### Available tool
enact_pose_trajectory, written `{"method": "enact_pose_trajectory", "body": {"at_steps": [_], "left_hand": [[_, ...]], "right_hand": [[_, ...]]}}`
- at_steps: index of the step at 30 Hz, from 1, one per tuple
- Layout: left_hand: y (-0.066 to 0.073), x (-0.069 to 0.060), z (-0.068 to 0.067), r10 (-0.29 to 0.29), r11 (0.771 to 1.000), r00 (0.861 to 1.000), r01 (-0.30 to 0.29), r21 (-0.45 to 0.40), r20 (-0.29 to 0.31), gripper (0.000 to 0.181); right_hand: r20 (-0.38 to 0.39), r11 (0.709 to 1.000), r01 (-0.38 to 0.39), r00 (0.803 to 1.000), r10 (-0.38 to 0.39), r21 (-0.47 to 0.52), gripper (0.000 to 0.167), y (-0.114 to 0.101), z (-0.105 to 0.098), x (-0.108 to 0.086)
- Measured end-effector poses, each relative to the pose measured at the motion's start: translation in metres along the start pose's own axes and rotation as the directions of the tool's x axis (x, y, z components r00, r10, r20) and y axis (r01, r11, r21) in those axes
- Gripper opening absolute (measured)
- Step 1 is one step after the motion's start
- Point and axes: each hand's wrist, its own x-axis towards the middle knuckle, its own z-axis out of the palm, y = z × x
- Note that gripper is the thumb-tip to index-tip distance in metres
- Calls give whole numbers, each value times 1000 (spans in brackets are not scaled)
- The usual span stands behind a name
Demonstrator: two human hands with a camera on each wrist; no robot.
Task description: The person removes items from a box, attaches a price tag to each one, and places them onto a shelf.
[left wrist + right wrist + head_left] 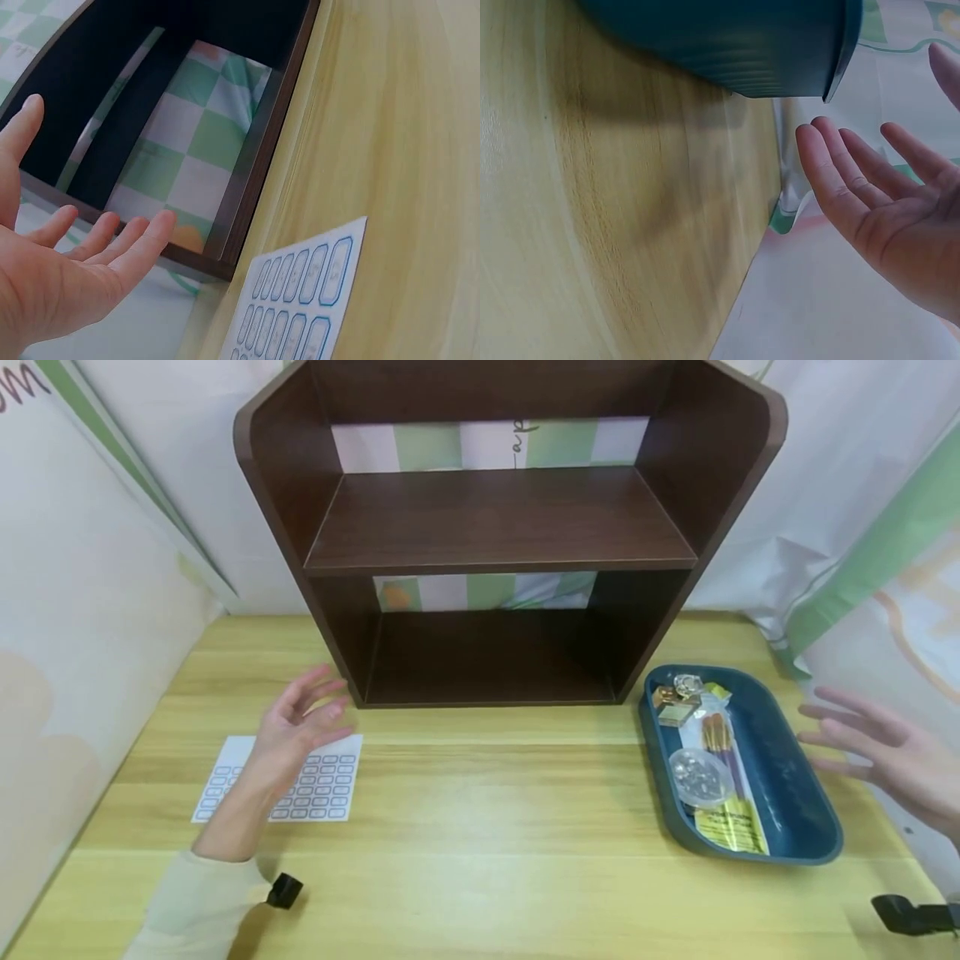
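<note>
My left hand [291, 731] hovers over a white sheet of printed labels [318, 787], near the lower left corner of the shelf. Its fingers are relaxed and spread, with nothing in them; the left wrist view shows the bare palm of this hand [67, 277]. On the other side my right hand [888, 747] hangs just right of a blue tray [787, 760], fingers loosely extended and holding nothing. Inside the tray lie a pack of brushes [720, 735], a round clear container [701, 777] and a small gold box [673, 706]. In the right wrist view the right hand [892, 199] is beside the tray's wall [765, 52].
A dark brown two-level shelf [498, 518] stands at the back of the wooden table [480, 827]. White and green printed cloth [862, 585] encloses the sides and back. A black wrist mount [284, 891] sits at the left sleeve.
</note>
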Motion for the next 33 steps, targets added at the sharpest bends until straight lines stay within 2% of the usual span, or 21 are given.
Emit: {"method": "enact_pose_trajectory", "body": {"at_steps": [5,6,9,13,18,24,33], "left_hand": [[-4,2,6,-17,999,1000,16,47,26,62],[-5,3,8,-18,998,999,16,59,34,62],[-9,4,12,-20,997,998,16,72,54,62],[-14,6,20,-26,998,996,21,60,87,60],[-19,9,33,-45,999,992,42,27,119,59],[-23,12,51,-64,998,986,67,-14,155,58],[-29,14,75,-38,998,972,47,-34,233,61]], "right_hand": [[12,994,-18,1000,19,-104,58,0,-1,0],[26,995,-15,999,18,-98,58,1,-1,0],[8,979,-41,999,44,-202,59,-1,0,-1],[20,955,-53,998,61,-293,61,-3,3,-2],[51,945,-58,996,78,-322,62,-3,6,-2],[5,918,-121,991,133,-377,61,-3,11,2],[9,929,-121,991,132,-351,64,-2,10,5]]}}
